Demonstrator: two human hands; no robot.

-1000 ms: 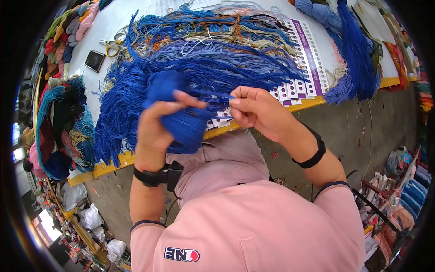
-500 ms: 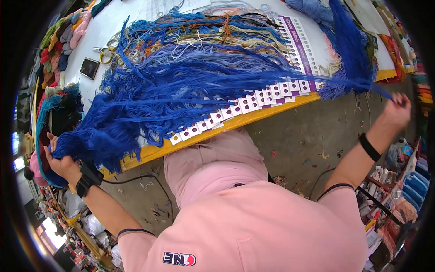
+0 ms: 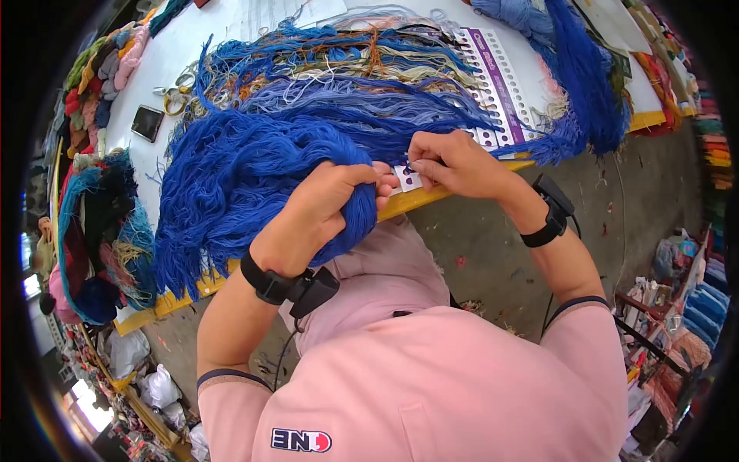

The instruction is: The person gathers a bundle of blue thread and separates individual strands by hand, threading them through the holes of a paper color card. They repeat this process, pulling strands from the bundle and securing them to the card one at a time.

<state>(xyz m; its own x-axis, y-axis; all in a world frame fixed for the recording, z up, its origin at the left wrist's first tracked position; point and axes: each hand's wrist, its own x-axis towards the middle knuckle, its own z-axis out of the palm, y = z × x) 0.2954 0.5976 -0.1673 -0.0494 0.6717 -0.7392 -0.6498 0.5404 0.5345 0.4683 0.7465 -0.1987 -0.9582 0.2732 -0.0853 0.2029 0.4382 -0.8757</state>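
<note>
A thick bundle of blue embroidery thread (image 3: 254, 154) lies over the front of the table, and its looped end hangs at the front edge. My left hand (image 3: 323, 200) is closed round that end, fingers pointing right. Close to its fingertips, my right hand (image 3: 462, 165) is closed in a pinch over a white punched card (image 3: 409, 178) with purple-rimmed holes. What the pinch holds is too small to make out. Behind both hands, lighter blue, orange and cream threads (image 3: 369, 65) run to a long thread card (image 3: 496, 81) with a purple stripe.
Scissors (image 3: 175, 100) and a phone (image 3: 146, 123) lie on the left of the white table, which has a yellow edge (image 3: 416, 202). More blue thread (image 3: 585, 85) hangs at the right corner. Coloured skeins (image 3: 108, 231) hang at the left. A cable and scraps lie on the floor.
My left hand has come in from the far left, bringing the blue bundle's end to the middle. My right hand has come in from the far right and let go of the stretched blue strands.
</note>
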